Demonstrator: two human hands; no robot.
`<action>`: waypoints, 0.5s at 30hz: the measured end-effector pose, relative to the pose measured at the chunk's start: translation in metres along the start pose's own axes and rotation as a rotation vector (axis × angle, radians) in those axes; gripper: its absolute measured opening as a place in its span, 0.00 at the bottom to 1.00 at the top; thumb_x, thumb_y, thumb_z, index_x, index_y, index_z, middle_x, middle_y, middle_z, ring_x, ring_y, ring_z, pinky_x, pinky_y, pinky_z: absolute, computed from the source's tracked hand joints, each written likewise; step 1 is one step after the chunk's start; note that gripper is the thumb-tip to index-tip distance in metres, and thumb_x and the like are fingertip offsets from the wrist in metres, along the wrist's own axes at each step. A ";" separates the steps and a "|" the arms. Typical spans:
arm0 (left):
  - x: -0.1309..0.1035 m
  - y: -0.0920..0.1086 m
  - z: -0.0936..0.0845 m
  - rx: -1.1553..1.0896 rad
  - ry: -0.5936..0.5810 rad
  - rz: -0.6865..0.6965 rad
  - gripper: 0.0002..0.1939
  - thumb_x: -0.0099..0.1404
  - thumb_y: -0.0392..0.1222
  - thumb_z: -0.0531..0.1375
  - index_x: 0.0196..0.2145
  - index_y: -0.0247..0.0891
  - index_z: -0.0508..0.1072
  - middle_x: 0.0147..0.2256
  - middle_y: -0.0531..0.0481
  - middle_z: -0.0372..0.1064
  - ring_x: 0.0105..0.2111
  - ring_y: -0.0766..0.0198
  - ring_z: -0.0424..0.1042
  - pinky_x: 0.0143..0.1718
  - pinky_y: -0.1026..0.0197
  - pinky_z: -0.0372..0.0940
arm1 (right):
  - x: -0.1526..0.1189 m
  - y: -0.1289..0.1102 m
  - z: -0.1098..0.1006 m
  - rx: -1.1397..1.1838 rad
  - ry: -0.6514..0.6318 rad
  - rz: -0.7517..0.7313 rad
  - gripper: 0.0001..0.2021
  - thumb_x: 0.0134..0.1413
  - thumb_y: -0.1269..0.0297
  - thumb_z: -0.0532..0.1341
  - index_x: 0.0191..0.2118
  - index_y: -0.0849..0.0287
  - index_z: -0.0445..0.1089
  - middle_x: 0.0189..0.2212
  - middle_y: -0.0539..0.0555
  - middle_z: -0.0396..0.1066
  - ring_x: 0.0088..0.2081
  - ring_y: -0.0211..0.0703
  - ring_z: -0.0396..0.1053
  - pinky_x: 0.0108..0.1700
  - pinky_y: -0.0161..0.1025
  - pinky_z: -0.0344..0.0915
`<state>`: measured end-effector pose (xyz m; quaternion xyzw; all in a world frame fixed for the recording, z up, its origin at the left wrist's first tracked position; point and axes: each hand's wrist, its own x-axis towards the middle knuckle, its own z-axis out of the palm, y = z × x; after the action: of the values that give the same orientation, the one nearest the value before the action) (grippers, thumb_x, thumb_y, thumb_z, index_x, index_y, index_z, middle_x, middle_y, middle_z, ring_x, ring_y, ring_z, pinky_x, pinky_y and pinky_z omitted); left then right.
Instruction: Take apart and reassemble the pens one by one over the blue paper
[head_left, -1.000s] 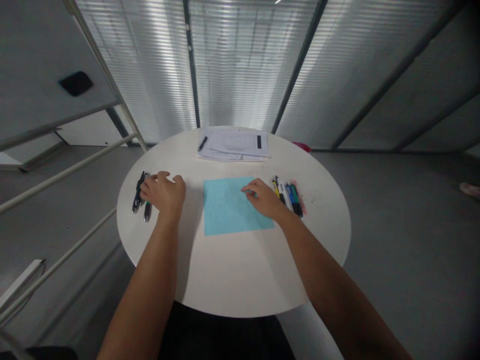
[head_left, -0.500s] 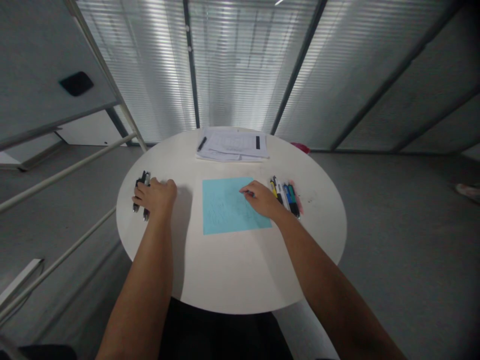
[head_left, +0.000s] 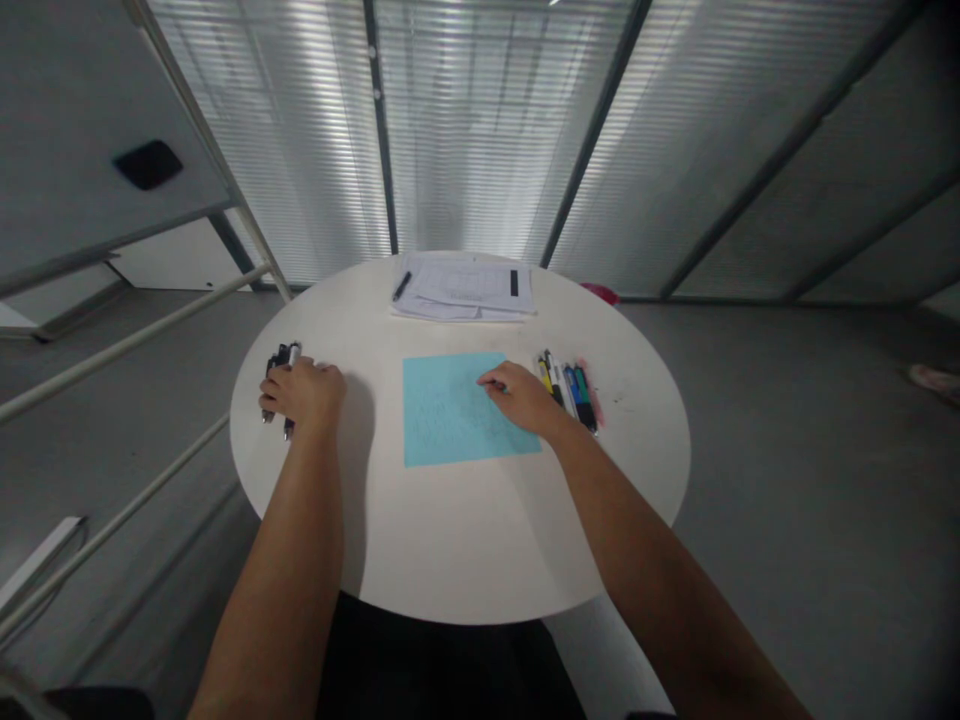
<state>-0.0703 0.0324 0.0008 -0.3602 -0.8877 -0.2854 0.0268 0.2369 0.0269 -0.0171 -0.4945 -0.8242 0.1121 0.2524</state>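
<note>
On the left of the round table, my left hand (head_left: 307, 390) lies over a bunch of black and silver pens (head_left: 288, 430). Its fingers curl across them, and part of the bunch is hidden beneath. My right hand (head_left: 521, 395) rests on the right half of a light blue sheet of paper (head_left: 450, 420). Thumb and fingers there pinch a slim dark pen (head_left: 499, 386), of which only a little shows. Faint marks cover the lower left of the sheet. Close to the right wrist lie several markers (head_left: 577, 390) with yellow, white, blue and green parts.
A stack of printed papers (head_left: 465, 290) with a black pen (head_left: 402, 286) on top lies at the far edge of the white table (head_left: 465, 540). A reddish smear marks the tabletop beside the markers. Pale metal rails (head_left: 142, 340) run along the left.
My left hand's fingers have drawn in over the pens and shifted slightly left. My right hand stays almost in place on the sheet. The whole view has shifted a little.
</note>
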 end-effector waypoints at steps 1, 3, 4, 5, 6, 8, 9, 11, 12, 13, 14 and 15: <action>0.000 0.000 0.000 -0.007 -0.003 0.005 0.20 0.57 0.44 0.55 0.45 0.37 0.75 0.52 0.32 0.61 0.54 0.38 0.56 0.53 0.38 0.49 | 0.000 0.000 0.000 -0.001 0.001 0.001 0.11 0.58 0.72 0.56 0.40 0.57 0.75 0.37 0.54 0.72 0.39 0.40 0.68 0.46 0.39 0.62; 0.000 0.001 0.000 -0.015 -0.002 0.014 0.19 0.56 0.45 0.56 0.44 0.38 0.75 0.52 0.32 0.62 0.54 0.39 0.56 0.53 0.38 0.48 | 0.000 0.000 0.000 -0.004 -0.004 0.005 0.11 0.58 0.71 0.56 0.40 0.58 0.75 0.37 0.55 0.72 0.39 0.40 0.68 0.46 0.39 0.63; 0.000 0.002 0.000 -0.015 0.000 0.017 0.19 0.56 0.45 0.56 0.44 0.38 0.75 0.52 0.32 0.62 0.55 0.39 0.56 0.53 0.37 0.48 | 0.000 0.000 0.000 -0.005 -0.008 0.007 0.11 0.58 0.71 0.56 0.40 0.58 0.75 0.37 0.55 0.72 0.39 0.40 0.68 0.45 0.39 0.63; 0.000 0.002 0.000 -0.015 -0.002 0.021 0.19 0.56 0.45 0.56 0.43 0.38 0.76 0.51 0.31 0.63 0.54 0.38 0.57 0.53 0.37 0.48 | 0.000 0.000 0.000 -0.004 -0.011 0.009 0.11 0.58 0.71 0.56 0.40 0.58 0.75 0.37 0.55 0.72 0.39 0.40 0.68 0.45 0.39 0.63; 0.000 0.002 0.000 -0.013 -0.006 0.021 0.18 0.56 0.45 0.56 0.43 0.38 0.76 0.51 0.31 0.64 0.54 0.38 0.57 0.53 0.36 0.48 | 0.000 0.001 0.000 -0.003 -0.012 0.011 0.11 0.58 0.71 0.56 0.41 0.58 0.75 0.38 0.55 0.72 0.39 0.40 0.68 0.45 0.40 0.63; 0.000 0.002 0.001 -0.007 -0.023 0.019 0.18 0.56 0.46 0.56 0.42 0.38 0.76 0.50 0.31 0.65 0.54 0.37 0.57 0.52 0.36 0.48 | 0.001 0.001 0.001 0.001 -0.012 0.013 0.11 0.58 0.71 0.56 0.41 0.57 0.75 0.38 0.55 0.72 0.39 0.40 0.68 0.46 0.40 0.63; 0.001 0.002 0.001 -0.003 -0.035 0.021 0.18 0.57 0.46 0.55 0.42 0.38 0.76 0.49 0.31 0.65 0.54 0.37 0.57 0.52 0.36 0.48 | 0.000 0.002 0.001 0.005 -0.009 0.013 0.11 0.58 0.71 0.56 0.41 0.57 0.75 0.38 0.55 0.72 0.39 0.40 0.68 0.46 0.40 0.63; 0.001 0.002 0.001 0.007 -0.056 0.027 0.17 0.57 0.46 0.55 0.41 0.38 0.76 0.49 0.31 0.65 0.54 0.36 0.56 0.51 0.35 0.48 | 0.000 0.003 0.001 0.012 -0.006 0.008 0.10 0.58 0.71 0.56 0.40 0.57 0.75 0.38 0.55 0.72 0.39 0.40 0.68 0.46 0.40 0.63; 0.002 0.002 0.001 0.013 -0.067 0.031 0.17 0.58 0.46 0.55 0.41 0.39 0.76 0.49 0.32 0.65 0.54 0.36 0.56 0.52 0.35 0.48 | 0.000 0.003 0.001 0.015 -0.004 0.007 0.10 0.58 0.71 0.56 0.40 0.57 0.75 0.37 0.55 0.72 0.39 0.40 0.68 0.45 0.40 0.63; 0.003 0.001 0.002 0.020 -0.080 0.033 0.17 0.58 0.46 0.55 0.41 0.39 0.76 0.50 0.32 0.65 0.55 0.36 0.56 0.52 0.35 0.48 | 0.000 0.003 0.001 0.016 -0.001 0.006 0.10 0.58 0.71 0.56 0.40 0.57 0.75 0.37 0.55 0.72 0.39 0.40 0.68 0.45 0.39 0.63; 0.003 0.000 0.002 0.025 -0.093 0.032 0.16 0.58 0.45 0.56 0.41 0.40 0.76 0.50 0.33 0.65 0.55 0.37 0.55 0.52 0.35 0.48 | 0.000 0.003 0.001 0.016 0.001 0.007 0.10 0.58 0.70 0.56 0.40 0.57 0.75 0.37 0.55 0.72 0.39 0.40 0.68 0.45 0.39 0.63; 0.004 0.000 0.003 0.030 -0.102 0.030 0.15 0.58 0.45 0.56 0.41 0.40 0.76 0.50 0.34 0.65 0.55 0.37 0.55 0.52 0.35 0.48 | 0.000 0.003 0.001 0.015 0.000 0.008 0.10 0.58 0.70 0.56 0.40 0.57 0.75 0.37 0.55 0.72 0.38 0.40 0.68 0.45 0.39 0.63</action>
<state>-0.0733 0.0363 -0.0005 -0.3871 -0.8867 -0.2527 -0.0089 0.2386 0.0282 -0.0193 -0.4960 -0.8212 0.1195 0.2556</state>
